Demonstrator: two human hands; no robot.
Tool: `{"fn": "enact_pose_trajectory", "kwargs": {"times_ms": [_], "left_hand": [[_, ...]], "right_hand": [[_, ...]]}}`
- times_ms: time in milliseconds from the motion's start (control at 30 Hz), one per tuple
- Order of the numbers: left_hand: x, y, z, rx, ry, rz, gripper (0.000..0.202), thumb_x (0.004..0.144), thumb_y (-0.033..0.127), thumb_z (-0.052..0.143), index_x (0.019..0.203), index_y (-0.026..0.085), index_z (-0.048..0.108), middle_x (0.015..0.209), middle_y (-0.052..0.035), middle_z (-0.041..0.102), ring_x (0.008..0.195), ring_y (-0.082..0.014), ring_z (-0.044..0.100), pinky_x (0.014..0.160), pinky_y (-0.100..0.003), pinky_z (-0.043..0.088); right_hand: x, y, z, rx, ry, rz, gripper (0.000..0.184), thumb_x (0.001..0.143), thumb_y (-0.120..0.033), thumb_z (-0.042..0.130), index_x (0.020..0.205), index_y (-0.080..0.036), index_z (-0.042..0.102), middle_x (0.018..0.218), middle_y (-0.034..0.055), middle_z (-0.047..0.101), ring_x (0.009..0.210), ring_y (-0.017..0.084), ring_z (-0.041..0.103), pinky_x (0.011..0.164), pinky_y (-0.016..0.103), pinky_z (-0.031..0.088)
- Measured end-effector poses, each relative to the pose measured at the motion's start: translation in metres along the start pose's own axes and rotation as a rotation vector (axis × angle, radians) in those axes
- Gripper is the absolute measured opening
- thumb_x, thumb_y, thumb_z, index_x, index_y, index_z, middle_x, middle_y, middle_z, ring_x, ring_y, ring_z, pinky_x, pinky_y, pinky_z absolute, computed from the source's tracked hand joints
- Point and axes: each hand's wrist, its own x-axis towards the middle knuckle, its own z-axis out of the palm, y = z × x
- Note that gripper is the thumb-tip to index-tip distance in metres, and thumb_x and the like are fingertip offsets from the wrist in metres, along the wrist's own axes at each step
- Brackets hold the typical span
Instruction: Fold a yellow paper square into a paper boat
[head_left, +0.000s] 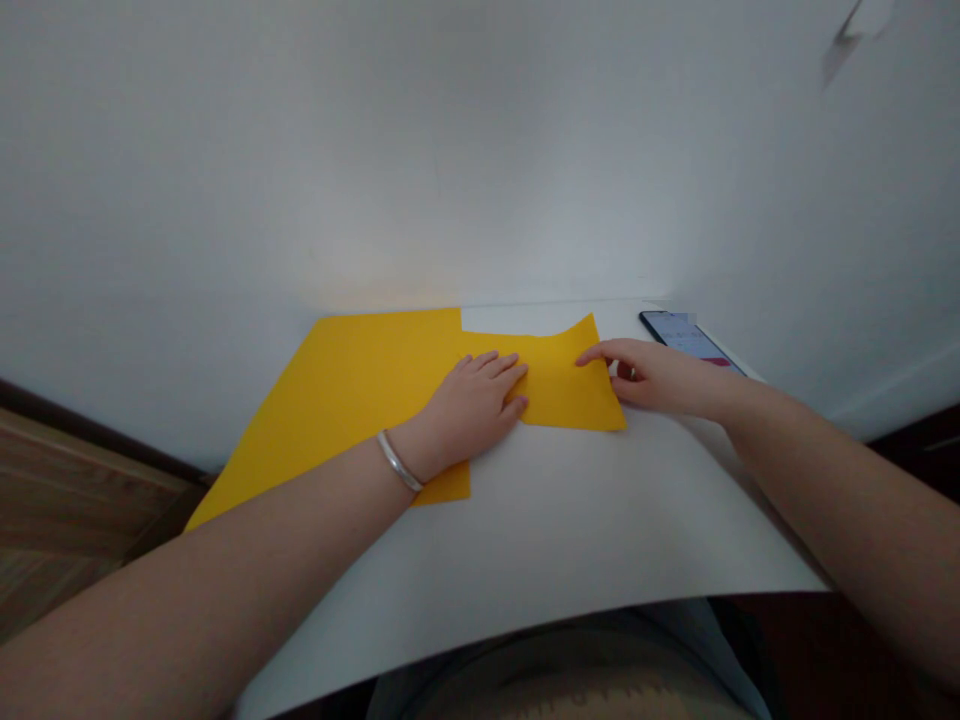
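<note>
A small piece of yellow paper [562, 385] lies with its left part by the right edge of a larger yellow sheet [360, 380]. My left hand [480, 400], with a silver bangle [399, 462] on the wrist, lies flat across the small paper's left part, fingers stretched out. My right hand [637, 375] pinches the small paper's right edge, index finger on top and thumb beneath. That end curls up off the table, its far corner raised highest. A faint crease or edge runs across the small paper just right of my left fingertips.
The white table [540, 540] stands against a pale wall [480, 150]. A phone [686, 335] with its screen lit lies at the back right, behind my right hand. Wooden furniture [67, 500] is at the far left.
</note>
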Motion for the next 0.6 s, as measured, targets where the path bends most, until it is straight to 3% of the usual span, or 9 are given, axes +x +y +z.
{"fn": "enact_pose_trajectory", "kwargs": {"times_ms": [100,267,333,433,600], "left_hand": [[0.000,0.001,-0.001,-0.001,-0.007,-0.015,0.049,0.092,0.038,0.041,0.133,0.013,0.051,0.142,-0.0135,0.047,0.132,-0.0270,0.041,0.111,-0.043,0.030],[-0.001,0.000,0.001,0.014,-0.001,-0.039,0.048,0.092,0.040,0.041,0.133,0.017,0.051,0.143,-0.0105,0.046,0.131,-0.0267,0.042,0.111,-0.047,0.028],[-0.001,0.000,0.000,0.024,0.010,-0.010,0.048,0.092,0.040,0.041,0.132,0.016,0.052,0.141,-0.0112,0.048,0.130,-0.0264,0.043,0.110,-0.045,0.029],[-0.001,0.001,-0.003,0.030,0.010,0.069,0.049,0.091,0.041,0.043,0.132,0.016,0.053,0.138,-0.0118,0.051,0.126,-0.0263,0.045,0.109,-0.042,0.031],[-0.002,0.003,-0.008,0.006,-0.023,0.128,0.053,0.090,0.044,0.046,0.134,0.015,0.050,0.139,-0.0122,0.049,0.125,-0.0274,0.044,0.110,-0.042,0.029]], "right_hand": [[-0.003,0.003,-0.002,-0.275,0.111,-0.103,0.044,0.074,-0.024,0.060,0.117,-0.029,0.067,0.106,0.0079,0.058,0.081,0.021,0.060,0.081,0.038,0.048],[-0.005,-0.003,-0.009,-0.326,0.155,-0.297,0.041,0.067,-0.014,0.066,0.100,-0.035,0.074,0.120,0.0051,0.055,0.106,0.026,0.053,0.094,0.043,0.042],[-0.004,-0.009,-0.010,-0.258,0.101,-0.389,0.029,0.069,-0.017,0.067,0.090,-0.035,0.076,0.123,0.0031,0.058,0.113,0.026,0.050,0.099,0.045,0.038],[-0.003,-0.015,-0.010,-0.071,-0.075,-0.455,0.014,0.076,-0.028,0.066,0.084,-0.030,0.077,0.108,0.0037,0.068,0.104,0.022,0.057,0.097,0.040,0.041],[-0.005,-0.020,-0.009,0.111,-0.194,-0.369,0.015,0.076,-0.034,0.065,0.083,-0.027,0.076,0.098,0.0032,0.072,0.094,0.021,0.063,0.092,0.035,0.046]]}}
